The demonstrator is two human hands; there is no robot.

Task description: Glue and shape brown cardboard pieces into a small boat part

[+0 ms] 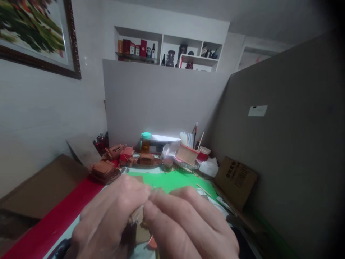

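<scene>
Close to the camera, my left hand (107, 216) and my right hand (185, 223) meet at the fingertips. Both have bent fingers pressed on a small light-brown wooden piece (138, 215), which shows between them and is mostly covered. Its full shape cannot be made out. Under the hands lies a bright green mat (172, 180), and a bit of an orange thing (152, 243) shows below the fingers.
Brown wooden models (147, 159) stand at the back left, near a bottle with a teal lid (146, 142). Behind the mat is a wooden box (187, 155) with sticks. A cardboard box (235, 181) leans at right. Red cloth (61, 212) runs along the left.
</scene>
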